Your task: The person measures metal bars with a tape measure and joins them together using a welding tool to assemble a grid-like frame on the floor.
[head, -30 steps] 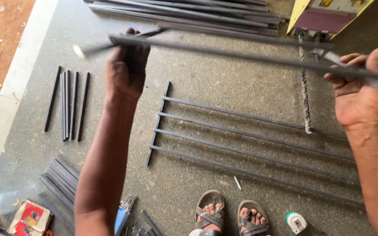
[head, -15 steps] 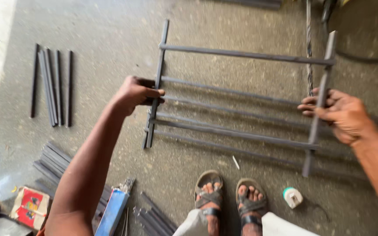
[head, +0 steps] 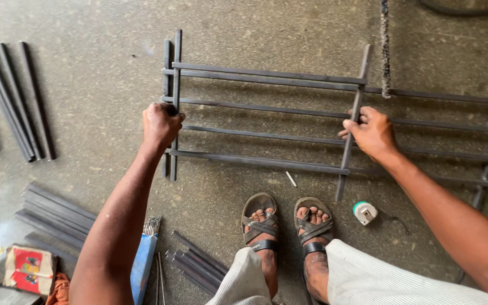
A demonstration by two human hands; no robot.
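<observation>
Head view: left hand [head: 161,124] and right hand [head: 373,133] fingers grip a dark metal bar frame [head: 266,118].

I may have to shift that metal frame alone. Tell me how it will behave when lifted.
The frame is probably stiff: its long bars run straight between the uprights. It likely weighs a fair bit, being dark metal bars, with the left hand and right hand each gripping an upright. Flat on the floor, it should not roll.
</observation>
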